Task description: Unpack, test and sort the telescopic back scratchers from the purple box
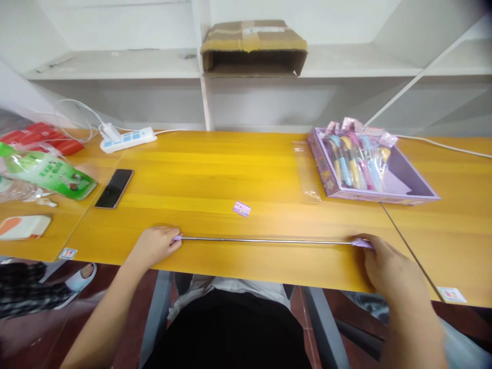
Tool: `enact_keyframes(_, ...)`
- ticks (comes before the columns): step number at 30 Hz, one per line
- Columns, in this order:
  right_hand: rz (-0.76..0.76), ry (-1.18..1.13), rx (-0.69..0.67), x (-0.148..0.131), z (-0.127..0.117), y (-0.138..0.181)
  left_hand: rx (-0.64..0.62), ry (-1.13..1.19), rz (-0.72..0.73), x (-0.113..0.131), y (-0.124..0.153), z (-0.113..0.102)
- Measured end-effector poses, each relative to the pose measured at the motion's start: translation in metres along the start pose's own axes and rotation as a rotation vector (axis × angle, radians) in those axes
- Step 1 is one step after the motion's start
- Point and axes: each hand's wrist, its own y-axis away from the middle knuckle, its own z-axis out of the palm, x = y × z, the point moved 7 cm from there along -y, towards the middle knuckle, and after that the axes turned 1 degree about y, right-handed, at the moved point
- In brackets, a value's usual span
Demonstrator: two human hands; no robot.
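Observation:
A thin silver telescopic rod [265,240] stretches level above the front part of the wooden table. My left hand [158,246] is closed on its small purple tip. At the other end, my right hand [390,264] grips the rod's light purple handle. Beyond the rod's middle lies a small purple printed card [242,208]. Farther back on the right, a purple box [418,192] holds several plastic-wrapped items [357,161] with blue, yellow and pink handles.
A phone [114,188], a green bottle [57,171], a white-and-orange box [25,227] and a power strip [128,139] are on the left. A clear plastic bag [306,174] lies beside the purple box. An open cardboard box [253,46] rests on the white shelf. Another person's foot [87,270] shows below left.

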Motion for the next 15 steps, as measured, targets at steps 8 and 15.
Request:
enact_keyframes(8,-0.147,0.105,-0.043,-0.123,0.023,0.006,-0.098,-0.040,-0.072,0.058,-0.025,-0.005)
enact_keyframes(15,-0.531,0.031,0.045,-0.261,0.036,0.033,-0.150,0.035,-0.019,0.132,-0.046,0.009)
